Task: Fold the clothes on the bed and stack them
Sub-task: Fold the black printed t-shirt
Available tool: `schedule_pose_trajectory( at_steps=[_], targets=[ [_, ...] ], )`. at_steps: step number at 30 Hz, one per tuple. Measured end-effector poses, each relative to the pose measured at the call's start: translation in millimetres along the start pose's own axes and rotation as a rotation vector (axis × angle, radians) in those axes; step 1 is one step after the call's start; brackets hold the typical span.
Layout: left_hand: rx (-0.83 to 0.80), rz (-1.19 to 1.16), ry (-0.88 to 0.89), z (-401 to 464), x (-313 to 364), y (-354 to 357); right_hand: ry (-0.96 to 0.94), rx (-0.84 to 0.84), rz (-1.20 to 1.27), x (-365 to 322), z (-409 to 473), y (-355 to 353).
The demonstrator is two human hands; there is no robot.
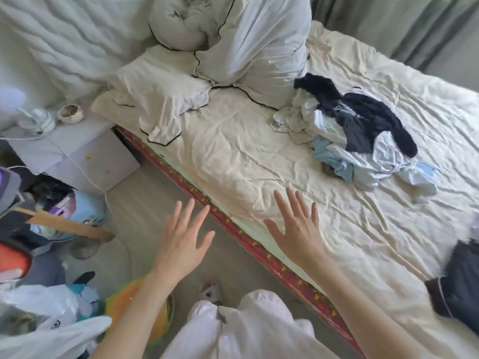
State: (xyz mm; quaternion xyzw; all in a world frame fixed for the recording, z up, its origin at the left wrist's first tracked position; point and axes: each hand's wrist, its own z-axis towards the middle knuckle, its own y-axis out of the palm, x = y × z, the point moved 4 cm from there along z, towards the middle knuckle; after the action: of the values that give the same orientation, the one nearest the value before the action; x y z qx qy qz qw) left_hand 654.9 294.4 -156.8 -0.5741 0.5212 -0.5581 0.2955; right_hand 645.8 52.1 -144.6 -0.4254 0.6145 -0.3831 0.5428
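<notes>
Both hands are spread flat and hold nothing: the left hand (185, 238) at lower centre, the right hand (298, 226) over the cream sheet's edge. The tangled heap of dark navy and pale blue clothes (357, 133) lies at right centre; grabbing blindly would likely drag several garments together

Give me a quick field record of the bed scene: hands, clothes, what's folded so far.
left hand: open, fingers spread, holds nothing, over the floor beside the bed
right hand: open, fingers spread, holds nothing, at the near edge of the bed
clothes pile: unfolded heap, dark items on top of light ones, far side of the bed
dark garment: at the right edge, apart from the pile, partly out of frame
pillows: at the head of the bed
folded stack: none visible
</notes>
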Motion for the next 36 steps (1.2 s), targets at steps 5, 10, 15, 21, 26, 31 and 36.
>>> schedule_pose_trajectory(
  at_steps=[5,10,15,21,26,31,36],
  targets=[
    [-0.165,0.027,0.110,47.4,-4.5,14.6,0.172,0.010,-0.004,7.7,11.5,4.6],
    [-0.282,0.084,0.230,106.6,13.8,28.3,0.324,0.017,0.006,41.5,31.8,8.3],
    [-0.297,0.093,0.292,189.7,46.8,32.7,0.389,0.021,0.024,92.7,89.9,0.3],
    [-0.375,0.176,0.251,322.6,88.2,80.9,0.433,-0.030,0.002,191.6,208.4,-0.6],
    [-0.453,0.221,0.301,427.3,131.4,165.7,0.524,0.022,0.002,302.5,309.3,10.0],
    [-0.612,0.269,0.355,493.8,155.2,258.3,0.612,0.058,-0.083,392.9,382.2,44.0],
    [-0.757,0.407,0.404,528.3,152.9,308.2,0.682,0.146,-0.112,441.7,430.3,57.6]
  ],
)
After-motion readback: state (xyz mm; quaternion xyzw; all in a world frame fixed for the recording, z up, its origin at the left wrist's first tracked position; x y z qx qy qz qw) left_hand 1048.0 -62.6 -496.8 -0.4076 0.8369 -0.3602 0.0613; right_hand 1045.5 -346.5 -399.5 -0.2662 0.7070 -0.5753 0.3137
